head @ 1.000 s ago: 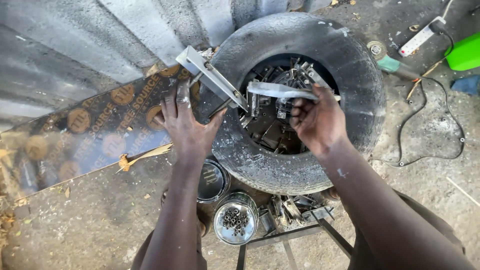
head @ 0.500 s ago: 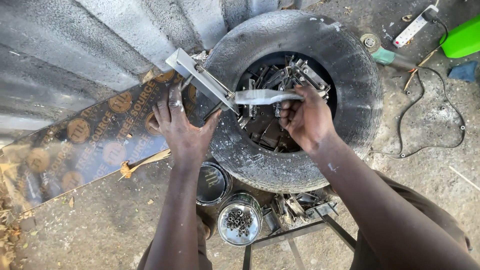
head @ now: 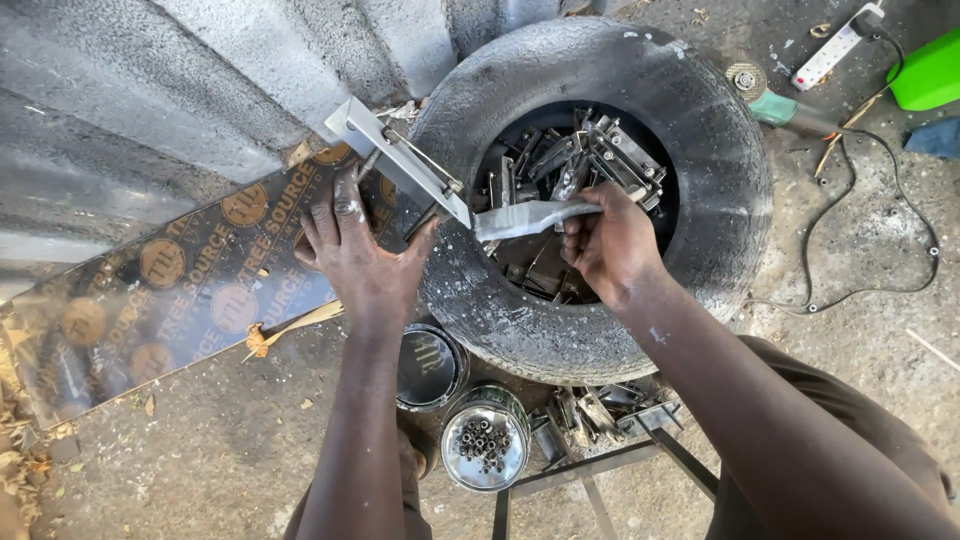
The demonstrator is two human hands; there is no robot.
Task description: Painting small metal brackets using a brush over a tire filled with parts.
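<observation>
An old black tyre (head: 700,110) lies flat on the ground, its centre filled with several scrap metal pieces (head: 560,170). My right hand (head: 605,245) is closed on a flat, bent metal strip (head: 520,218) held over the tyre's inner rim. My left hand (head: 360,250) rests with fingers spread on a dark printed board (head: 170,300), touching the lower end of an angled metal bracket (head: 400,160) with a thin rod along it. The bracket leans on the tyre's left edge.
Corrugated metal sheeting (head: 150,100) covers the upper left. Two round tins (head: 430,365), one holding several small nuts (head: 482,440), sit below the tyre beside a metal frame (head: 600,465). An angle grinder (head: 790,105), cable, power strip (head: 835,45) and green container (head: 930,70) lie at the right.
My right hand drew the flat strip out of the tyre's centre toward the left rim. My left hand stayed on the board by the bracket.
</observation>
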